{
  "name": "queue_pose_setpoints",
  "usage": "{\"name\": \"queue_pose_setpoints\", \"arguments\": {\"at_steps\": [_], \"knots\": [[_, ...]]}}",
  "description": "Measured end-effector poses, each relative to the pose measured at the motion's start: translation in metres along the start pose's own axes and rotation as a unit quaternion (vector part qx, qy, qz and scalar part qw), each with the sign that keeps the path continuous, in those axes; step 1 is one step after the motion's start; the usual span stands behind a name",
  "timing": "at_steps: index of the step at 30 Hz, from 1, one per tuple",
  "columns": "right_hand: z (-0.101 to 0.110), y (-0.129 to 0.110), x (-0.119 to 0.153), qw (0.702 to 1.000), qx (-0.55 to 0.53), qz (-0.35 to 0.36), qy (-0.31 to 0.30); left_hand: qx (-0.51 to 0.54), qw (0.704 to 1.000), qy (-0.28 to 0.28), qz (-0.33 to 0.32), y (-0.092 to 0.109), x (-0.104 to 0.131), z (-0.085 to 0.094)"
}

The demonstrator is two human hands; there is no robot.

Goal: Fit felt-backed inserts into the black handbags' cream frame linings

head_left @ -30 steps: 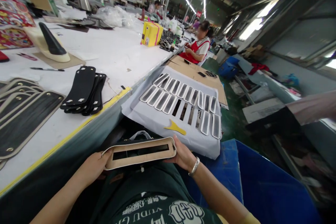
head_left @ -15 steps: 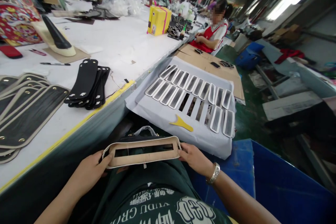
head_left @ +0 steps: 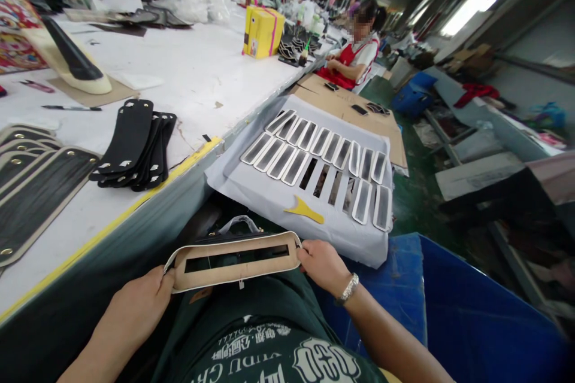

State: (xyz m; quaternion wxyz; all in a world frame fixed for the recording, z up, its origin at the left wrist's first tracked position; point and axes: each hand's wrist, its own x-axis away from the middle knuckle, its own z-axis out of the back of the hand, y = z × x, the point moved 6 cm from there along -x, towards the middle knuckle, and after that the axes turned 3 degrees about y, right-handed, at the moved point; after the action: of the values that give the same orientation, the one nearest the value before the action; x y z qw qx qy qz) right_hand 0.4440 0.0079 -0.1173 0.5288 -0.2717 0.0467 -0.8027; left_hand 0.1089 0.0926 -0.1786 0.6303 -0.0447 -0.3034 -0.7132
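A tan-lined bag piece (head_left: 265,261) with a long slot in its face lies across my lap, a small zipper pull hanging from its lower edge. Its left end is pinched in my left hand (head_left: 139,305), and my right hand (head_left: 324,266) grips the right end. Behind the piece shows a clear-wrapped handle (head_left: 240,224). Beyond it, a grey-covered board (head_left: 269,203) carries two rows of dark strips with white borders (head_left: 294,166) and a yellow Y-shaped tool (head_left: 305,210).
On the white table (head_left: 179,66) at left lie black straps (head_left: 128,137), large dark panels (head_left: 49,191), a pen (head_left: 72,108) and a yellow box (head_left: 263,32). A blue bin (head_left: 471,305) stands at right. A person in a red apron (head_left: 350,60) sits beyond the board.
The view has shifted slightly to the right. My left hand's fingers have closed further round the left end of the bag piece, which is a little more tilted.
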Motion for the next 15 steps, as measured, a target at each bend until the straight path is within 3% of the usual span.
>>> {"name": "queue_pose_setpoints", "arguments": {"at_steps": [5,15], "knots": [[0.003,-0.010,-0.002,0.996,0.086,0.023,0.004,-0.052,0.998,-0.043,-0.014,0.001,-0.001,0.001],[0.006,-0.010,0.000,0.995,0.084,0.054,0.010,-0.034,0.998,-0.046,-0.036,0.020,0.006,0.019]]}}
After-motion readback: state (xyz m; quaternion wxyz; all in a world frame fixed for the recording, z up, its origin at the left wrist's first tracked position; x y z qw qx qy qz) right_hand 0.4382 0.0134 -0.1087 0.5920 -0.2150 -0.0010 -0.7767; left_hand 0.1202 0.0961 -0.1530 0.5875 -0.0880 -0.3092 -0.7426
